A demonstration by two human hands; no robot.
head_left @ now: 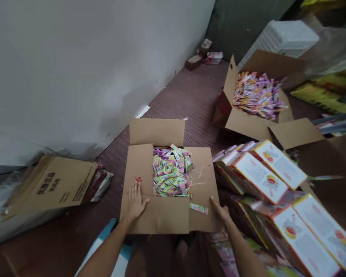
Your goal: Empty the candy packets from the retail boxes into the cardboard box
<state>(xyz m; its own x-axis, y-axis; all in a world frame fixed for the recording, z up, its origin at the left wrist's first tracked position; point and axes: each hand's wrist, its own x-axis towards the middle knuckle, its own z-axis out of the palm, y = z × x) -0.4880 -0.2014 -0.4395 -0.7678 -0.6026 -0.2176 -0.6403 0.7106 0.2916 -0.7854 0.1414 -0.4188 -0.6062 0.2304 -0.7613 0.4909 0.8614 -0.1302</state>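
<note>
An opened cardboard box (170,216) sits in front of me with its flaps folded outward. Inside it lies a heap of small green, pink and white stick packets (172,173), with some purple ones at the back. My left hand (137,202) rests flat on the left flap near the front corner, fingers stretched out, beside a red mark. At the outer edge of the right flap, my right hand (220,211) grips the cardboard; part of its fingers is hidden. One loose packet (198,208) lies on that flap, close to the front flap.
To the right are stacked white-topped printed cartons (261,177). Behind them stands another open box (245,122) full of purple and orange packets (256,96). Flattened cardboard (63,184) leans at the left by the white wall (75,69). White foam boxes (294,36) are at the back right.
</note>
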